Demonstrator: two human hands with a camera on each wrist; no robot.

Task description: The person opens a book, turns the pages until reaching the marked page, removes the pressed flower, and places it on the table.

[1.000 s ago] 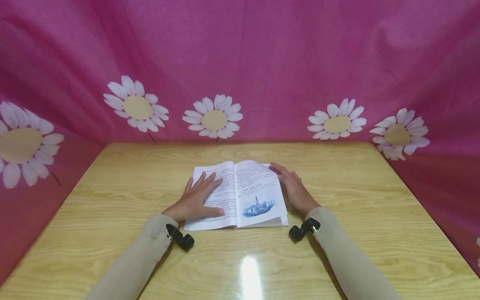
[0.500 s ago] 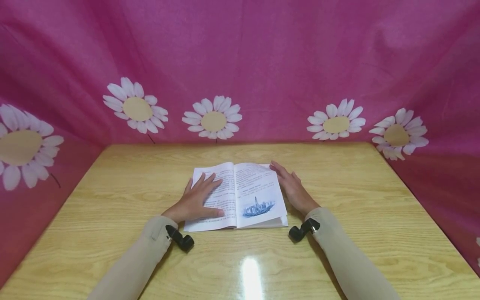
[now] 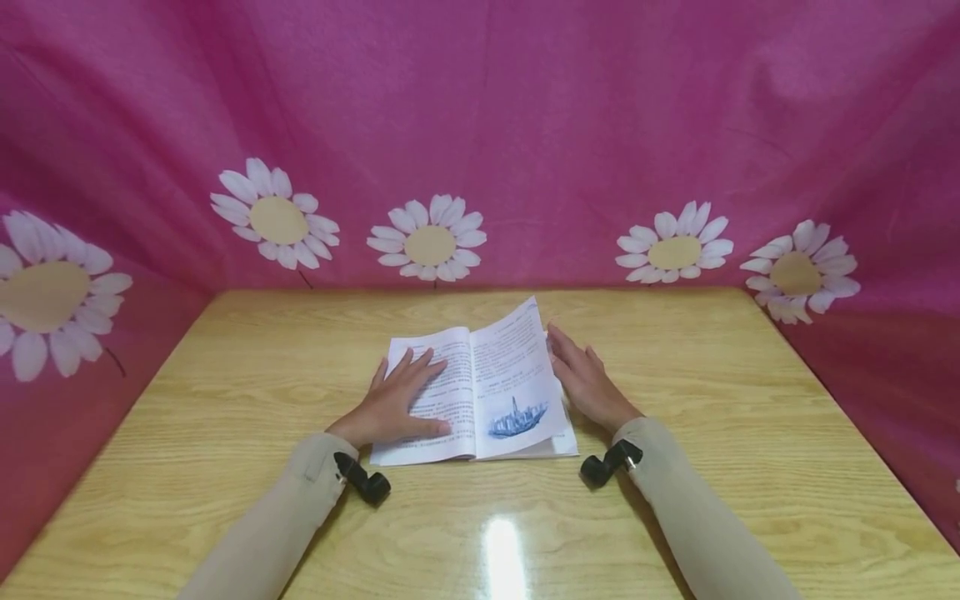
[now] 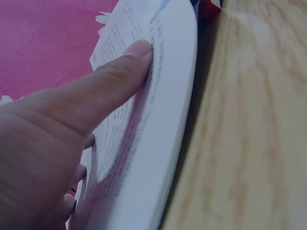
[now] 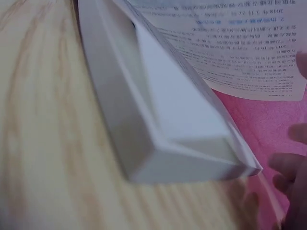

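Note:
An open book (image 3: 455, 387) with printed text lies on the table. My left hand (image 3: 390, 404) rests spread on its left page, the thumb (image 4: 112, 84) stretched toward the fold in the left wrist view. The right page (image 3: 512, 358), with a blue city picture, is lifted, its far corner standing up. My right hand (image 3: 592, 383) is at the book's right edge, fingers loosely extended beside the raised page. Only parts of its fingers (image 5: 288, 165) enter the right wrist view; whether a fingertip touches the page I cannot tell. Page layers (image 5: 180, 100) lie beneath the raised page.
The wooden table (image 3: 300, 333) surrounds the book. A pink cloth (image 3: 555, 125) with large white daisies hangs behind and at both sides. Small black wrist cameras (image 3: 363, 479) are fixed at both sleeves. A light reflection shows near the front.
The right page's far corner has risen from the book and now stands up. My right hand has shifted only slightly; the left has stayed on the left page.

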